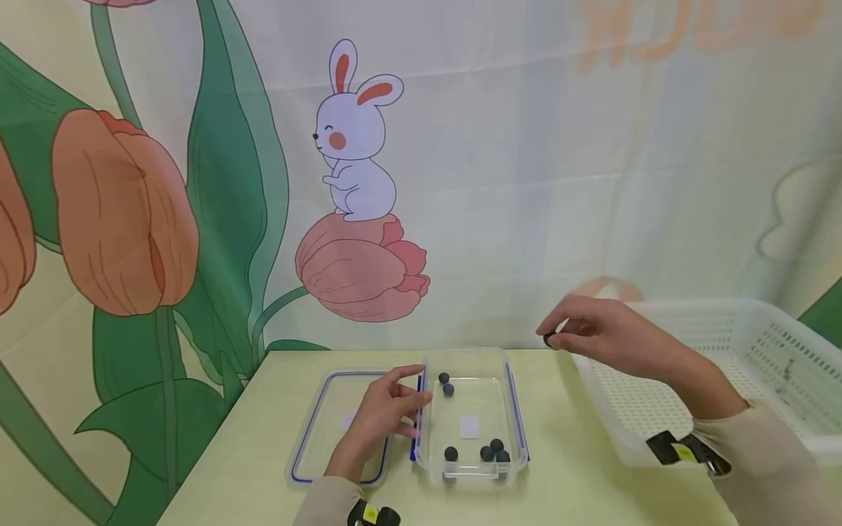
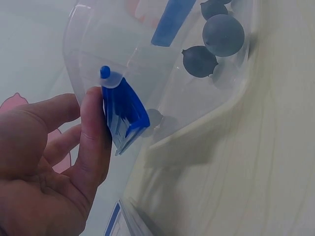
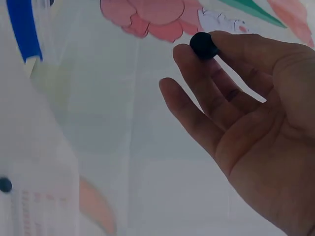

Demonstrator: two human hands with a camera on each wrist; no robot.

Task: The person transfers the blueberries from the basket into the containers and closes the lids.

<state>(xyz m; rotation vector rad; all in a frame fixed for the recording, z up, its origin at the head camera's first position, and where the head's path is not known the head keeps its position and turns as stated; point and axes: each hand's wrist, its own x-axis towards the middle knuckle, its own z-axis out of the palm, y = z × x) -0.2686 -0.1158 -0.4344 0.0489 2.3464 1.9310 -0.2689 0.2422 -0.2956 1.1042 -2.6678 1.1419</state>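
My right hand point(image 1: 608, 336) pinches a small dark ball point(image 3: 204, 45) between thumb and fingertips, up in the air between the box and the basket. My left hand point(image 1: 388, 413) grips the left wall of a clear plastic box point(image 1: 516, 409), beside its blue latch point(image 2: 125, 110). Inside the open box lie several dark balls: a pair point(image 1: 446, 384) near the back left, one ball point(image 1: 450, 454) at the front left, and a cluster point(image 1: 495, 451) at the front right. A small pale square point(image 1: 469, 427) shows at the box's middle.
A clear lid point(image 1: 309, 431) with a blue seal lies left of the box, partly behind my left hand. The white slotted basket point(image 1: 615, 431) stands on the right, partly under my right forearm. A printed curtain point(image 1: 500, 219) hangs behind the pale table point(image 1: 230, 460).
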